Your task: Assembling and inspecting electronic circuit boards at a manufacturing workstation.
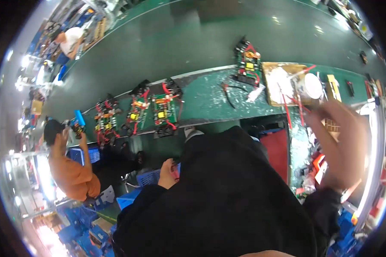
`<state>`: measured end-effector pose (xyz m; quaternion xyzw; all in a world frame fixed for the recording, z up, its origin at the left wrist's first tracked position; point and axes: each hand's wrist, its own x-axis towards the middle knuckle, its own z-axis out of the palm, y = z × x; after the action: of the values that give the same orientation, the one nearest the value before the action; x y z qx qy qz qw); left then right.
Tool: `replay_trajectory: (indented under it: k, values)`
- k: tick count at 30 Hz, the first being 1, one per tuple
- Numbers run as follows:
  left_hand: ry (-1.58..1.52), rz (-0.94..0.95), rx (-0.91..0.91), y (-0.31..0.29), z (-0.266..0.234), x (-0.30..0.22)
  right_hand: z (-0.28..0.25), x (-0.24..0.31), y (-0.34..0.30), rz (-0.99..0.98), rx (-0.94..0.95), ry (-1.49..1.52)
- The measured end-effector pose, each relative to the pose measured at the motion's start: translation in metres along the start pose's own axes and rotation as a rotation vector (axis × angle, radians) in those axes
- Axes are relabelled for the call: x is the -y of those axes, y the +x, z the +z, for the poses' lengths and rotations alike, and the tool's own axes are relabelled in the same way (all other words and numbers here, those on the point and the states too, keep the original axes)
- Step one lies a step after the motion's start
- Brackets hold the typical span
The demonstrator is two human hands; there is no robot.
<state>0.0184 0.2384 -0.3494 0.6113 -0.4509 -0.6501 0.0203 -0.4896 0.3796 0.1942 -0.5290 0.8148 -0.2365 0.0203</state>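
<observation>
My left hand (167,174) is low beside my lap, fingers curled around a small reddish thing that is mostly hidden. My right hand (345,141) is raised over the bench's right side, close to a white round tub (309,87); its fingers are bent and smeared by motion, so what they hold, if anything, does not show. A shallow tan tray (268,96) with white material lies beside the tub, with thin red sticks across it. Left of the tray stands a green circuit board assembly (249,64) with red wires and a yellow part. Black-handled cutters (231,92) lie nearby.
More board assemblies (163,109) line the bench edge to the left. A person in orange (75,177) works there with a board in hand; another person in white (70,40) is across the bench. Blue crates (148,177) stand below, and a red panel (274,154) is under the bench.
</observation>
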Motion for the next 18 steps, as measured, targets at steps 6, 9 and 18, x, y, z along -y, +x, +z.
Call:
replay_trajectory:
  k: [6,9,18]
  values:
    - [-0.328,-0.471,-0.186,-0.052,0.033,-0.072,0.325,-0.169,0.075,1.025,0.377,1.62]
    - [-0.379,-0.331,-0.292,-0.021,0.007,-0.007,0.401,-0.175,0.099,1.366,0.232,1.84]
    - [-0.565,-0.382,-0.261,-0.018,-0.041,0.073,0.443,-0.195,0.151,1.555,-0.38,1.667]
